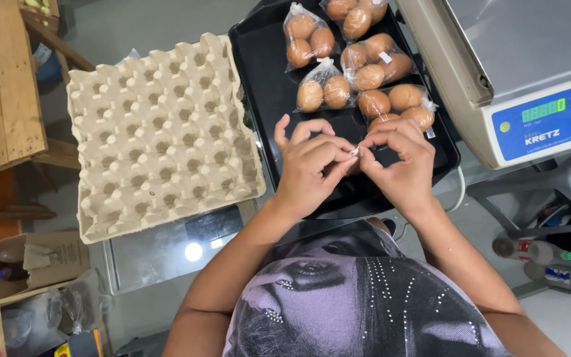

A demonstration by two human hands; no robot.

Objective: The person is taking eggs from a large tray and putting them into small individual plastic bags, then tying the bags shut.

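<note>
Hands meeting above black tray: left hand and right hand pinching one small white tie between fingertips; bagged eggs on tray, empty carton left of tray.

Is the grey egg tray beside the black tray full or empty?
Empty. Every cup of the egg tray shows bare cardboard; the eggs lie in small clear bags on the black tray.

The small white bit pinched between the left hand and right hand is too tiny to identify. Both hands hide part of the black tray and whatever lies beneath them. The far bag of eggs and the weighing scale are cut by the frame's edges.
</note>
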